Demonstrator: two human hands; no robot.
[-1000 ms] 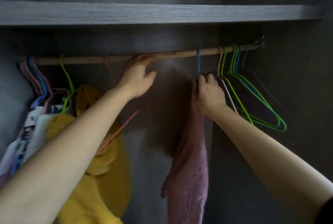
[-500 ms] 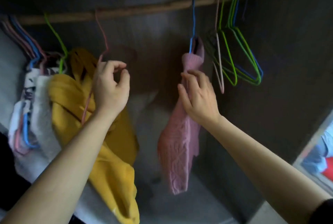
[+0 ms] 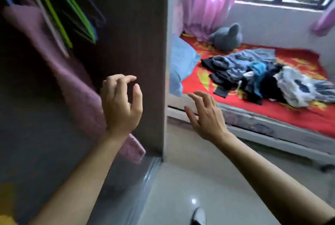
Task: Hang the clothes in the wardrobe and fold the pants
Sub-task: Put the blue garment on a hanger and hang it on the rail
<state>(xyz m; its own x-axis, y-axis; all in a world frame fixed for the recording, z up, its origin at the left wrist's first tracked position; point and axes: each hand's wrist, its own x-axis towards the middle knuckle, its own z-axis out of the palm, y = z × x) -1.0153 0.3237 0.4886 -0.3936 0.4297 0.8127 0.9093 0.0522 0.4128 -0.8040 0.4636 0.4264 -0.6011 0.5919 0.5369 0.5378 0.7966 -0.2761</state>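
Red bedding (image 3: 299, 116) carries the heap of clothes (image 3: 253, 76), well apart from the wardrobe (image 3: 136, 25), where a pink sweater (image 3: 72, 79) hangs beside green hangers (image 3: 59, 12). Left hand (image 3: 121, 107) and right hand (image 3: 206, 116) hover between them, fingers loosely spread, holding nothing.

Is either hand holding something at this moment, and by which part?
Nothing is held. The left hand and the right hand are both empty, with relaxed fingers.

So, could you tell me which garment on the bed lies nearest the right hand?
The flat black cloth at the front-left edge of the clothes heap, beyond the right hand; the other pieces lie farther back.
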